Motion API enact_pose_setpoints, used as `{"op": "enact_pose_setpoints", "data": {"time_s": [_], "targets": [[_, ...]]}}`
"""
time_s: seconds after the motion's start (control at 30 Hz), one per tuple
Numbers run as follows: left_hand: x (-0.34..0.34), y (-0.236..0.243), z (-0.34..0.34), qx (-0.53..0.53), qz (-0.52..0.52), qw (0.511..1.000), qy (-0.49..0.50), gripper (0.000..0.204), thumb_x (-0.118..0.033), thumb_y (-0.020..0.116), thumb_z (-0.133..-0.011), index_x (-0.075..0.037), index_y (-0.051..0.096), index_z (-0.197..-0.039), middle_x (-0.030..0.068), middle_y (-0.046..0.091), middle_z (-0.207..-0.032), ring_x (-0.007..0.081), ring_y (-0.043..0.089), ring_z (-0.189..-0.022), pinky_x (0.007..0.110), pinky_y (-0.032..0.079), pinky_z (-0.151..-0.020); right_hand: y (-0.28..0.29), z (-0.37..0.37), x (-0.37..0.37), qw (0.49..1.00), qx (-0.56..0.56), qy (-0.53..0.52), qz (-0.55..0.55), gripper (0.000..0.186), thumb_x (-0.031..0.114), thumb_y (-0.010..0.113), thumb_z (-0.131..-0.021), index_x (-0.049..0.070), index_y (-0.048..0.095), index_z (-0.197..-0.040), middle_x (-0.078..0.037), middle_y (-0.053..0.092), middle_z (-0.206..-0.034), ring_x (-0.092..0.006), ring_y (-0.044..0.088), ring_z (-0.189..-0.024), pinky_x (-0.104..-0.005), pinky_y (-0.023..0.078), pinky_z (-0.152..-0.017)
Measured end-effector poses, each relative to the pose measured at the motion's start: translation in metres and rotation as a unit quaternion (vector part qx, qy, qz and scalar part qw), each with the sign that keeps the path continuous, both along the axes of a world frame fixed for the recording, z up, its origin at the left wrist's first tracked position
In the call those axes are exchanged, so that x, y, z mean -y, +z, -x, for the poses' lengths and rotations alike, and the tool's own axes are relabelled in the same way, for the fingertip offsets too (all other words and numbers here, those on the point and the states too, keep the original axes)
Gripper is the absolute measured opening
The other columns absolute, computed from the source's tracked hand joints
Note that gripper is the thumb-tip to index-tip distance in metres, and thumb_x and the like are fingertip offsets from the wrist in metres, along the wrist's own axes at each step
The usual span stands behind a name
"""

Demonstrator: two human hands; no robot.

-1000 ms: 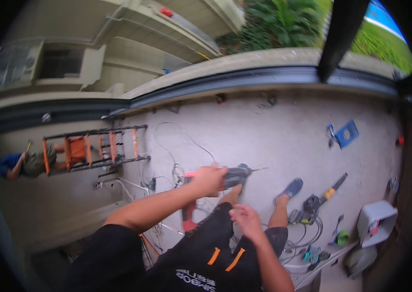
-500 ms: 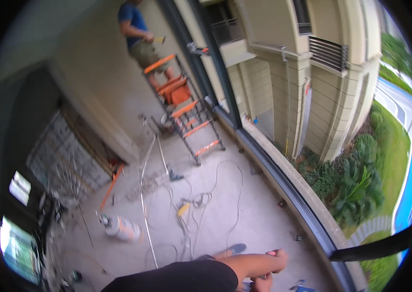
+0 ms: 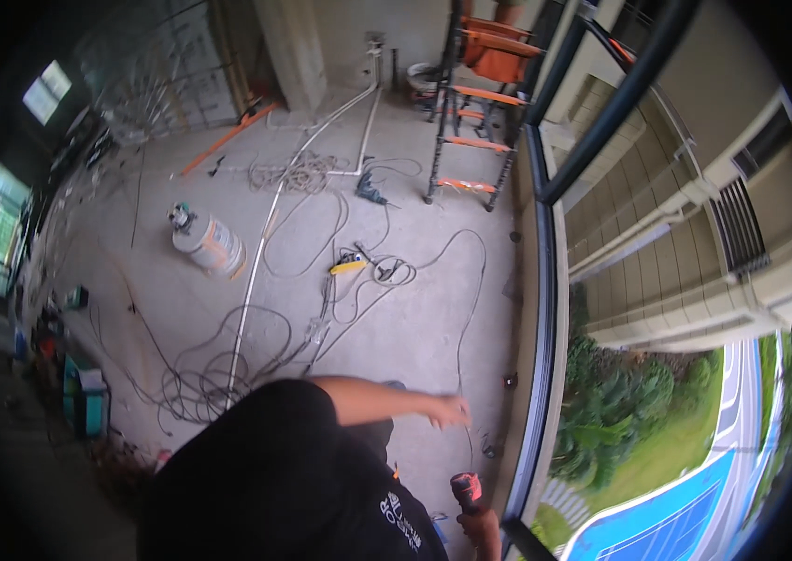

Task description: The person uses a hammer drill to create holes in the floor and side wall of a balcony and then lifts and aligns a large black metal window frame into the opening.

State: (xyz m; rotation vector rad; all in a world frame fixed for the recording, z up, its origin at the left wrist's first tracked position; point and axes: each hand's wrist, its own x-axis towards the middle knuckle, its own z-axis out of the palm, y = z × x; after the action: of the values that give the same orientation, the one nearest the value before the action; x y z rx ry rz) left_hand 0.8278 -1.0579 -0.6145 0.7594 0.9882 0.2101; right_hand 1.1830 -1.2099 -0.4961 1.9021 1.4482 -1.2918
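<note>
My left arm reaches across to the right, over the concrete floor. At its end my left hand [image 3: 450, 411] has its fingers curled in, and whatever may be between them is too small to make out. Lower down, close to the window frame, my right hand [image 3: 481, 529] grips a red and black cordless drill [image 3: 467, 490]. The drill's head points up in the picture, away from my body. A gap separates the two hands. My dark shirt covers part of the floor.
A window frame [image 3: 538, 309] runs along the right, with a drop outside. Cables [image 3: 218, 379], a yellow-ended power strip [image 3: 349, 266], a blue drill [image 3: 370, 189] and a white canister [image 3: 211, 248] lie about. An orange-stepped ladder [image 3: 476, 145] stands ahead, a person's legs above it.
My view has swung down and to the right. The hands, close together before, are now apart, and the red drill shows plainly in the right one. The person on the ladder is mostly out of view.
</note>
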Motion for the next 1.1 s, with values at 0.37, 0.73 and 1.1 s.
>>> {"op": "enact_pose_setpoints", "data": {"time_s": [0.37,0.73,1.1], "targets": [[0.34,-0.053,0.529,-0.638,0.1,0.527,0.553,0.033,-0.033,0.067,-0.094,-0.002,0.07,-0.106,0.0271,0.074,-0.102,0.0447,0.071,-0.101,0.052,0.057,-0.089,-0.035,0.122,-0.173,0.986,-0.081,-0.087,0.118,0.009,0.011,0.074,-0.079,0.008,0.068,-0.085,-0.003,0.061,-0.06,-0.018,0.058,-0.046,-0.0365,0.045,-0.042],[0.387,-0.059,0.054,-0.299,0.399,0.655,0.567,0.048,-0.038,0.056,-0.101,0.002,0.072,-0.08,0.0211,0.075,-0.079,0.0339,0.074,-0.061,0.047,0.061,-0.057,-0.065,0.295,-0.377,0.966,-0.067,0.224,0.111,0.009,0.012,0.074,-0.079,0.007,0.067,-0.083,-0.003,0.06,-0.06,-0.0178,0.057,-0.045,-0.0362,0.045,-0.041],[0.272,-0.029,-0.145,-0.287,0.343,0.467,0.763,0.042,-0.046,0.068,-0.089,-0.007,0.075,-0.103,0.0225,0.075,-0.108,0.0413,0.07,-0.108,0.051,0.055,-0.091,-0.077,0.478,-0.386,0.853,-0.042,0.509,0.105,0.009,0.013,0.073,-0.08,0.007,0.066,-0.081,-0.004,0.06,-0.06,-0.0176,0.056,-0.044,-0.0359,0.045,-0.041]]}}
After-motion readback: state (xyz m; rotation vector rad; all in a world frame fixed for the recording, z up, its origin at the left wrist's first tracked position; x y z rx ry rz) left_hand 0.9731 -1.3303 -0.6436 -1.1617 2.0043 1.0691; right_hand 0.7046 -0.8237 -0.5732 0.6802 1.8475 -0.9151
